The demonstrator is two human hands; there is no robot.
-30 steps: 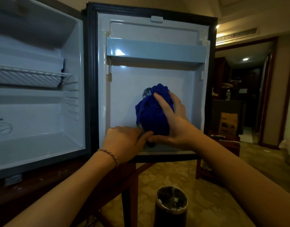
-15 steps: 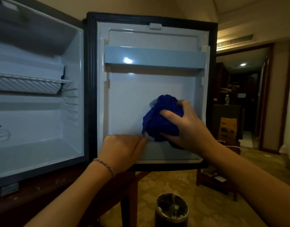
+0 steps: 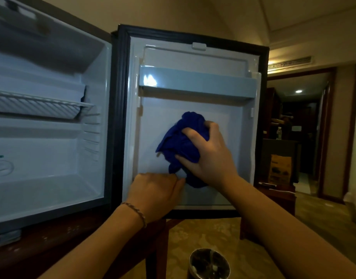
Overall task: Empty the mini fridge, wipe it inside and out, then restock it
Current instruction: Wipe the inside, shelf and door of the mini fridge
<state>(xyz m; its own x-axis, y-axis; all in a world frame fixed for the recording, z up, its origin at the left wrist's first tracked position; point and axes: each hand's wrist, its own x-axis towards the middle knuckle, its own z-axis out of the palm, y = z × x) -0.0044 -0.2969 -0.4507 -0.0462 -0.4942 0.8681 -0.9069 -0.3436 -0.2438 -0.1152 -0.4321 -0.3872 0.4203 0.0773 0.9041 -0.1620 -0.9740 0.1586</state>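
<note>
Dim hotel-room walls and a patterned floor are framing the scene, with a corridor opening at the far right. Working left to right, we are first looking into the white plastic cavity of the mini fridge, standing bare of stock on a dark wooden cabinet, with only a white wire shelf sitting across its upper half. Next to it, the fridge's open white-lined door is swung out to face us, a pale plastic door rack running across its upper part.

We are bracing the door low down with our left hand, its fingers curled at the front wall of the bottom door shelf; whether they are truly hooked over that wall we cannot tell. Just up and right of it, our right hand is clutching a bunched dark-blue cleaning cloth, fingers wrapped around the wad and pressing it flat to the middle of the door liner. The cloth is sitting on the left, fingertip side of that grip, its lower tail almost touching the left hand, so the right hand is the one doing the wiping. We judge most unwiped liner lies above and right. Below, a round dark metal bin is standing on the floor.
</note>
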